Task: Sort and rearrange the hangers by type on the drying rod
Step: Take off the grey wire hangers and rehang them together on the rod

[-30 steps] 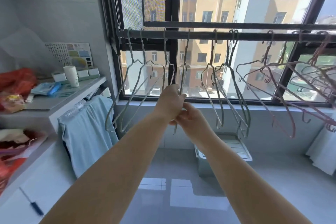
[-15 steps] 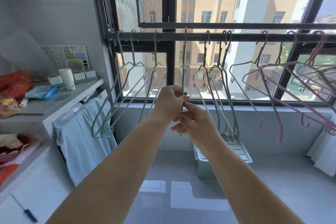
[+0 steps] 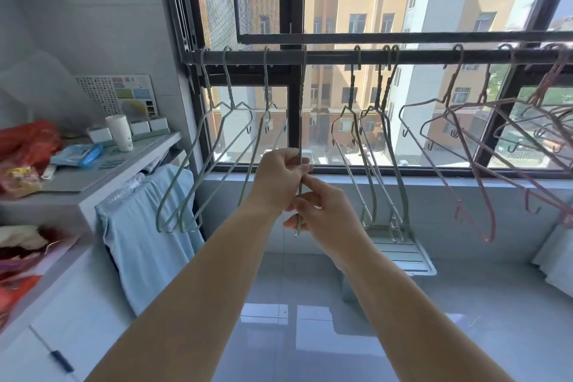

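A dark drying rod [image 3: 335, 56] runs across the window. One grey-green wire hanger [image 3: 300, 108] hangs edge-on from it at the middle. My left hand [image 3: 280, 175] grips its frame, and just below my right hand [image 3: 322, 214] pinches the lower part. Three more grey-green hangers [image 3: 214, 158] hang to the left. Another three grey-green hangers [image 3: 375, 152] hang to the right. Several pink hangers [image 3: 465, 158] crowd the rod's right end.
A white shelf [image 3: 102, 177] at the left carries a white cup [image 3: 119, 133], a red bag [image 3: 28, 146] and small items. A light blue cloth [image 3: 145, 226] hangs in front of it. A grey slatted stool [image 3: 400, 253] stands on the tiled floor under the window.
The view has shifted slightly, moving the rod and hangers rightward in the frame. Both hands stay on the middle hanger, which now hangs straight and edge-on.
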The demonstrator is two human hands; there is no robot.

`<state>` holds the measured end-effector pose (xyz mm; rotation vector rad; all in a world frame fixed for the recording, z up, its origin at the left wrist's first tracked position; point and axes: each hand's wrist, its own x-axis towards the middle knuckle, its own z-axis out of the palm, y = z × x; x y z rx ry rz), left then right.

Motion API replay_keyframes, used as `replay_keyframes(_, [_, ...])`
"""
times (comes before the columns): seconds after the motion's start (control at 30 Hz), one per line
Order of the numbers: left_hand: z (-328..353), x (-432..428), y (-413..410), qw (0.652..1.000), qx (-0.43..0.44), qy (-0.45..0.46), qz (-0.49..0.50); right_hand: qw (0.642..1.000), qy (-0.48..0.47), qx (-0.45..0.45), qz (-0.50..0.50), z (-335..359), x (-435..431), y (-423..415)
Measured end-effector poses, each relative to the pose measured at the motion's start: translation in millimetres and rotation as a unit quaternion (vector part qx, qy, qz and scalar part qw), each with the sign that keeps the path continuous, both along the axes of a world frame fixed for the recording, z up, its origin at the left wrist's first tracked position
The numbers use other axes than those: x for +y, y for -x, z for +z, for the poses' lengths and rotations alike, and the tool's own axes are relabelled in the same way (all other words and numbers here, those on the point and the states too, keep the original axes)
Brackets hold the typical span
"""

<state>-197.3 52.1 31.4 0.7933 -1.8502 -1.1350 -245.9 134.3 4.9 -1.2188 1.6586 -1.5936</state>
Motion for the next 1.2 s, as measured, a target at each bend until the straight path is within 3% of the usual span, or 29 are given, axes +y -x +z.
replay_keyframes(0.2, [-9,-2,-1,1.0,-0.01,0.013,0.011,0.998,-0.059,0.011,0.001,0,5,-4])
replay_keyframes(0.3, [-12,1,4,0.999,-0.022,0.022,0.027,0.952,-0.149,0.263,-0.042,11,24,0])
replay_keyframes(0.33, [-14,3,5,0.998,-0.033,0.032,0.042,0.934,-0.131,0.323,-0.077,19,34,1])
replay_keyframes(0.43, [-13,19,10,0.983,-0.015,0.147,0.107,0.902,-0.016,0.391,-0.18,47,62,11])
replay_keyframes(0.5, [-9,36,16,0.975,0.028,0.201,0.092,0.891,-0.058,0.404,-0.2,56,66,24])
replay_keyframes(0.6, [-6,60,28,0.989,0.043,0.142,-0.002,0.902,-0.192,0.352,-0.157,54,60,38])
replay_keyframes(0.67, [-10,67,35,0.994,0.013,0.101,-0.042,0.934,-0.21,0.26,-0.128,45,55,44])
replay_keyframes(0.77, [-17,69,39,0.995,-0.025,0.073,-0.063,0.971,-0.146,0.143,-0.122,26,48,52])
replay_keyframes(0.93, [-17,68,38,0.993,0.018,-0.009,-0.12,0.99,0.034,-0.015,-0.136,8,35,55])
replay_keyframes(1.07, [-9,64,42,0.986,0.065,-0.063,-0.14,0.982,0.097,-0.013,-0.159,17,21,55])
replay_keyframes(1.2, [-4,57,47,0.986,0.074,-0.1,-0.11,0.982,0.098,0.017,-0.16,37,1,61])
